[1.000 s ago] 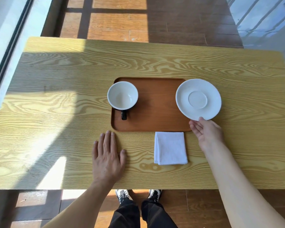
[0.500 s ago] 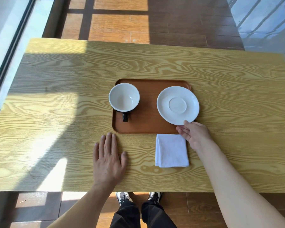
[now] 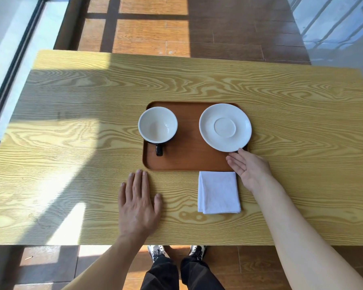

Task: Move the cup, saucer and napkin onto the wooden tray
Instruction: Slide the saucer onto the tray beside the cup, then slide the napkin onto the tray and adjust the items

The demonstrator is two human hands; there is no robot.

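- left hand (image 3: 137, 208): flat on the table (image 3: 71, 164), palm down, fingers spread and holding nothing; sits just in front of the tray's near-left corner, not touching any task item.
- cup (image 3: 157, 124): on the left part of the wooden tray (image 3: 187, 155), upright, empty, white inside and dark outside, handle pointing toward the person. Counts as done.
- saucer (image 3: 225, 127): on the right part of the tray, well apart from the cup; its right rim seems to overhang the tray edge a bit. Looks placed, so likely done, maybe needs a nudge inward.
- napkin (image 3: 218, 192): folded white square, on the table just in front of the tray's near edge, below the saucer. Not on the tray yet; the one item left.
- right hand (image 3: 249, 167): loose and unclenched, palm turned inward, fingertips at or just beside the saucer's near rim; can't tell if touching. Gripping nothing. Napkin is just left of it, easy next pick.
- progress: two of three on the tray, napkin remaining.
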